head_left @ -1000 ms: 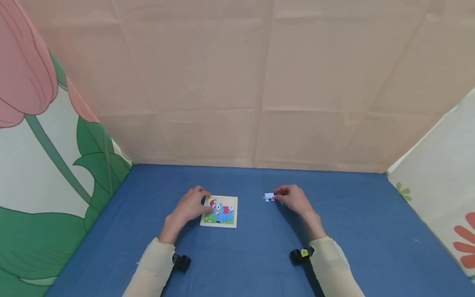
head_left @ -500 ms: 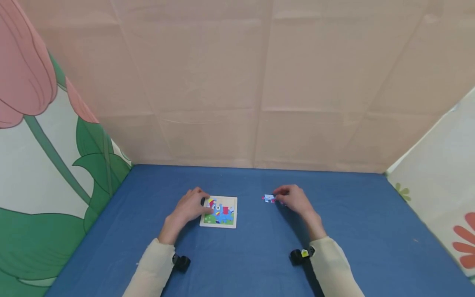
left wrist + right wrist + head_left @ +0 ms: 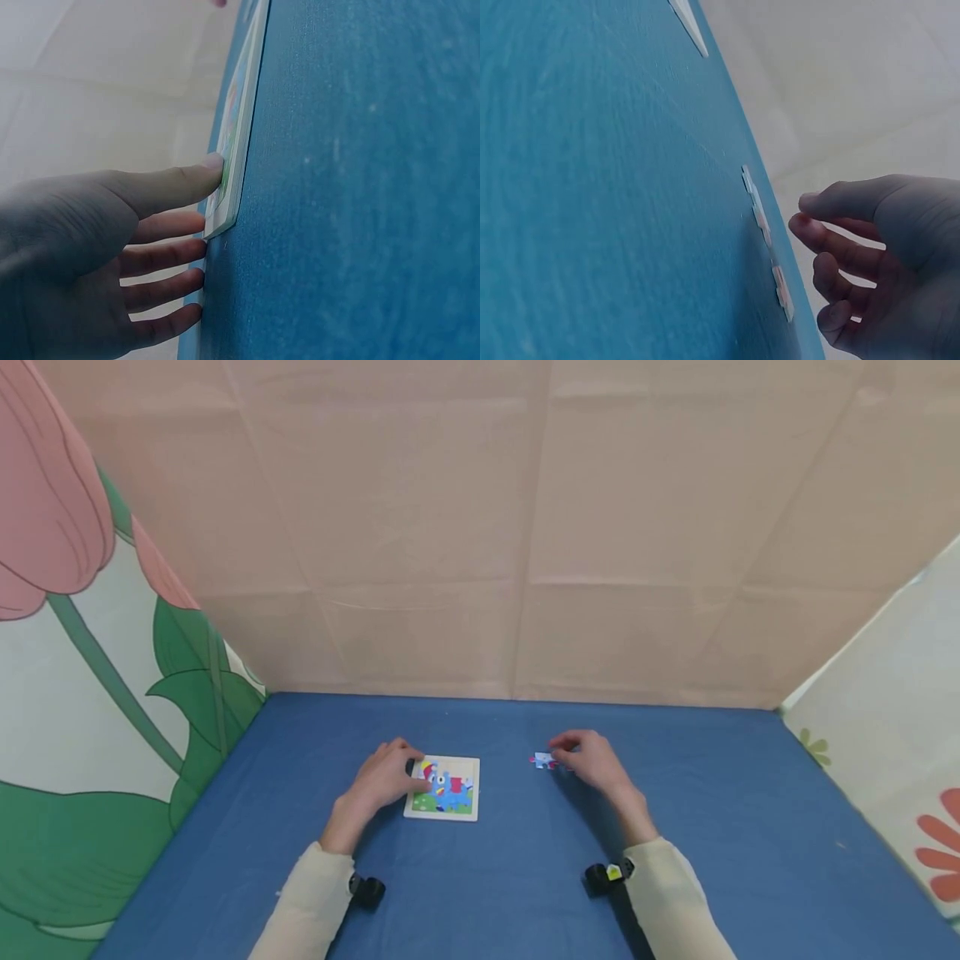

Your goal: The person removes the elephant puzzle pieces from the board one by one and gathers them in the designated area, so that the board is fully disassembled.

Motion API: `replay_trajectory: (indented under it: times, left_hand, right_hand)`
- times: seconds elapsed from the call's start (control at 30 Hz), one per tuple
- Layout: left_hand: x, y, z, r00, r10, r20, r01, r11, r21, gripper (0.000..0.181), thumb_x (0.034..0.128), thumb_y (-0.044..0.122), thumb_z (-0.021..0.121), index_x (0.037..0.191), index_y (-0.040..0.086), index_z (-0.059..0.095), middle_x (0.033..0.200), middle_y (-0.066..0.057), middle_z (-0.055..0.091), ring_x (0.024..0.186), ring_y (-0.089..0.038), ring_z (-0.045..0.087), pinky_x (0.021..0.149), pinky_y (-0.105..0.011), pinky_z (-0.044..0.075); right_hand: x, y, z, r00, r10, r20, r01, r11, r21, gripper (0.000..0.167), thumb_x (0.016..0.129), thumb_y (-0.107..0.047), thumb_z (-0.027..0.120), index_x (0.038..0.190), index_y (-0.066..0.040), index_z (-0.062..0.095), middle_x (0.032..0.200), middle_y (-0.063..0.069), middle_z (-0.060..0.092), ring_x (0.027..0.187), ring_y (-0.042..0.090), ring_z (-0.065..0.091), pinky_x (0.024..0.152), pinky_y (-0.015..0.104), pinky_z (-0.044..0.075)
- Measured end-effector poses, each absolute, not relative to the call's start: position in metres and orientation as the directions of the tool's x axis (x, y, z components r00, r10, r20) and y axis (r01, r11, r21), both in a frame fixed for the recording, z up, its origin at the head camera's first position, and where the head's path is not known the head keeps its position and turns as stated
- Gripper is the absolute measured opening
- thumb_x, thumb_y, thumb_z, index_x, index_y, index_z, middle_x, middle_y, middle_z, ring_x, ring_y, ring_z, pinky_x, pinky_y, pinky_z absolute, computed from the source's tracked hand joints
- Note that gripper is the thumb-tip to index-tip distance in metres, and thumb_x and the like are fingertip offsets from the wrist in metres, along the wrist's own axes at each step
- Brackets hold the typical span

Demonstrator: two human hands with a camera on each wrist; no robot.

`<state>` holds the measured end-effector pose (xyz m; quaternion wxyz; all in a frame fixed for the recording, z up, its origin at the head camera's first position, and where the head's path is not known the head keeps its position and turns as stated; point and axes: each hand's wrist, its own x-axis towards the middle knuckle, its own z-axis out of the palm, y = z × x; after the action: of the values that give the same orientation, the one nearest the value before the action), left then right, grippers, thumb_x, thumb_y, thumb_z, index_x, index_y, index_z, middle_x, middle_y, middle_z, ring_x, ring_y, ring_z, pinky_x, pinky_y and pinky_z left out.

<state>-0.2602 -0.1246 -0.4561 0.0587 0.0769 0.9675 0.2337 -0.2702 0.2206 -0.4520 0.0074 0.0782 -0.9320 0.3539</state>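
My left hand rests at the left side of a wood-framed jigsaw puzzle that shows a blue cartoon figure. In the left wrist view the thumb lies on the puzzle's face, and the straight fingers reach its edge and the cloth. To the right, my right hand hovers just above a light-blue puzzle piece with pink parts. The right wrist view shows its fingers loosely curled, thumb and index tips close together, with nothing visible between them. A second puzzle piece lies beside the first, mostly hidden under the hand in the head view.
Blue cloth covers the table. A beige sheet hangs at the back, with a flower-patterned panel on the left and a pale one on the right.
My right hand has come off the light-blue puzzle piece and risen slightly; the piece has shifted a little and lies flat. The left hand and the framed puzzle look nearly unmoved.
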Motion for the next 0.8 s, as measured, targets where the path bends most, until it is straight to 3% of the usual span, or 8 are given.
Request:
replay_trajectory:
  times: [0.8]
  left_hand:
    - [-0.260, -0.124, -0.458, -0.983, 0.163, -0.080, 0.107, 0.877, 0.468, 0.056, 0.0806, 0.037, 0.083, 0.128, 0.011, 0.068, 0.130, -0.011, 0.057, 0.120, -0.031, 0.050, 0.101, -0.051, 0.043]
  right_hand:
    - [-0.267, 0.173, -0.443, -0.977, -0.200, 0.074, -0.201, 0.748, -0.633, 0.020, 0.093, -0.017, 0.068, 0.109, -0.008, 0.075, 0.101, 0.006, 0.072, 0.081, 0.016, 0.060, 0.067, 0.031, 0.049]
